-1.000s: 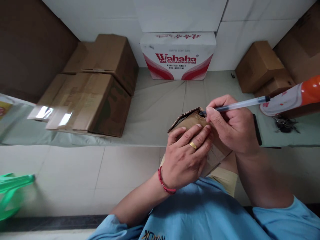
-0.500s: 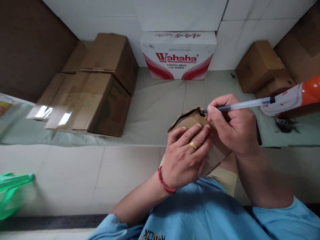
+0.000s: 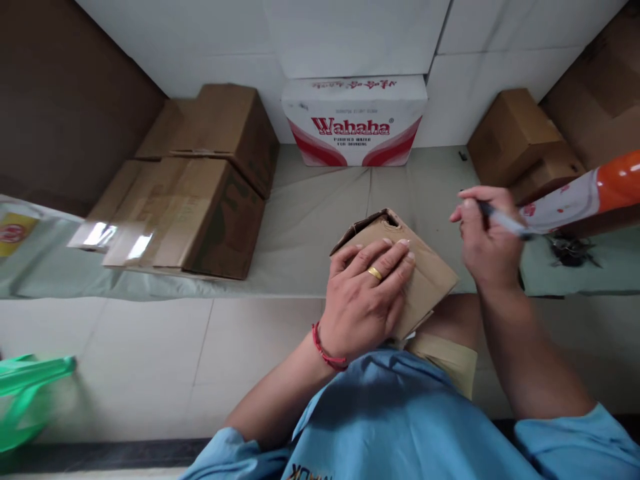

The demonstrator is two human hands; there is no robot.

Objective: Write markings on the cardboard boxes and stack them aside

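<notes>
A small brown cardboard box rests at the table's front edge, over my lap. It has a ragged hole near its far corner, and the flap along its far left side stands slightly apart. My left hand lies flat across the box top, fingers stretched out just below the hole. To the right of the box, my right hand is raised and closed around a pen. The pen is blurred by motion, and its tip is partly hidden by the fingers.
Several cardboard boxes stand at the left and more at the right. A white and red Wahaha carton is against the wall. An orange and white cylinder juts in from the right, near a dark tangled clump.
My right hand has lifted the pen out of the hole and moved it right, away from the box. My left hand stays on the box, which has shifted slightly left.
</notes>
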